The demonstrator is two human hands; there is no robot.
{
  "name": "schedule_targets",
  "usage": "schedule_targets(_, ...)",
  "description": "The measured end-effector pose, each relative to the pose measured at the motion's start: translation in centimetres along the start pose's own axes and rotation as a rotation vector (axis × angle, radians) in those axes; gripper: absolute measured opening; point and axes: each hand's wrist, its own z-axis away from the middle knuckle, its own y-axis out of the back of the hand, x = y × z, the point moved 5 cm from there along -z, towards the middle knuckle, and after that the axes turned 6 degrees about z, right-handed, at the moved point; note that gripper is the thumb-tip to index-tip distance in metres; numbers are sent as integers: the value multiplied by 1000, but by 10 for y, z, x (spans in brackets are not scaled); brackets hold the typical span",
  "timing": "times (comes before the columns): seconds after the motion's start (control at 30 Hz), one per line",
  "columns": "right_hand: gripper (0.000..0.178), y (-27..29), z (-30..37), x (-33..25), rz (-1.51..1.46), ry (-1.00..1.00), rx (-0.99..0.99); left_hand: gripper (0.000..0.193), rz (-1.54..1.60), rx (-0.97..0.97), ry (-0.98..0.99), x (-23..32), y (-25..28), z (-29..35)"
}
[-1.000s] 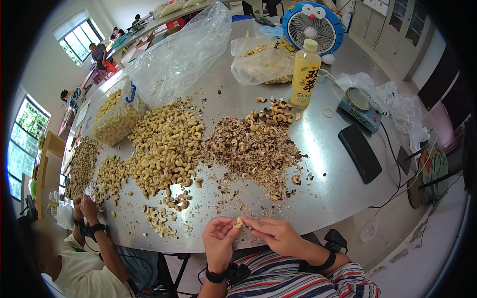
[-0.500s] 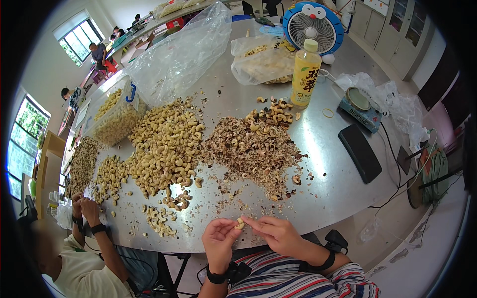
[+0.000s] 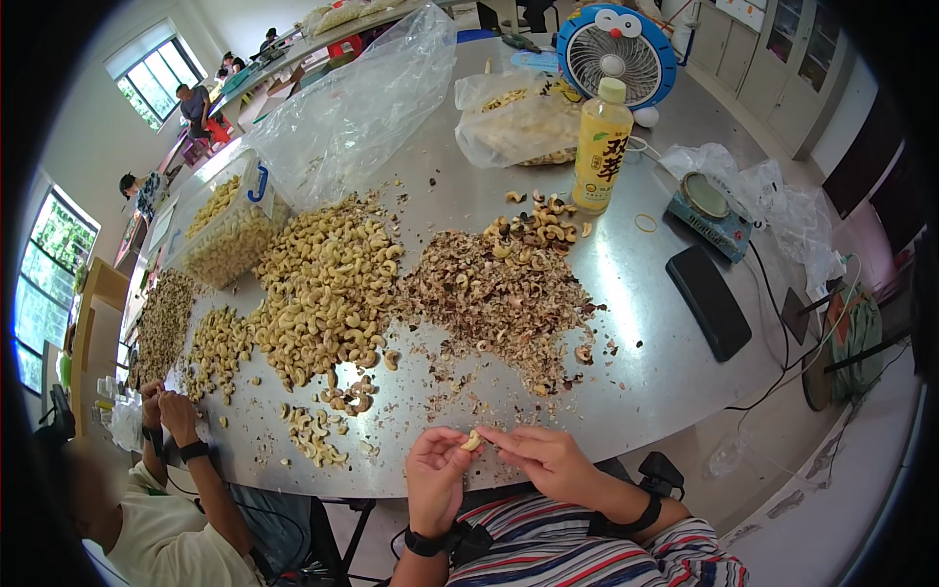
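Observation:
Just over the table's near edge, my left hand (image 3: pixel 435 477) pinches a pale cashew nut (image 3: pixel 472 441) between thumb and fingers. My right hand (image 3: pixel 548 460) comes in from the other side, its fingers closed together and their tips at the same nut. Straight ahead lies a heap of brown skin flakes (image 3: pixel 499 303), with darker cashews along its far side. Left of it spreads a big pile of cashews (image 3: pixel 328 284). A smaller group of cashews (image 3: pixel 315 436) lies nearer, to the left of my hands.
At left a co-worker's hands (image 3: pixel 168 411) work by another pile. A clear tub of cashews (image 3: pixel 230 235), plastic bags (image 3: pixel 518 122), a yellow bottle (image 3: pixel 601 152) and a blue fan (image 3: pixel 616 59) stand farther back. A black phone (image 3: pixel 708 303) and a tissue box (image 3: pixel 706 220) lie right.
My left hand has shifted slightly right, and the cashew nut has turned a little between my fingers. The piles look the same.

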Motion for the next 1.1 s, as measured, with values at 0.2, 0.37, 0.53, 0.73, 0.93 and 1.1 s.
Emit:
schedule_targets(0.2, 38, 1, -1, -1, -36, -5, -16, 28, -31, -7, -16, 2, -5, 0)
schedule_targets(0.37, 39, 1, -2, -2, -70, -4, -35, 32, -34, -26, 90, 1, -7, 2)
schedule_targets(0.53, 40, 1, -2, 0, -88, 8, -41, 33, -39, -39, 52, 3, -6, 2)
schedule_targets(0.73, 43, 5, -4, -3, -43, 58, -45, 36, -156, -95, 13, 11, -10, 2)
schedule_targets(0.93, 45, 2, -1, 0, 49, 118, -47, 38, -200, -119, 7, 12, -13, 3)
schedule_targets(1.1, 46, 1, 0, -1, 94, 160, -51, 39, -181, -109, 11, 12, -12, 3)
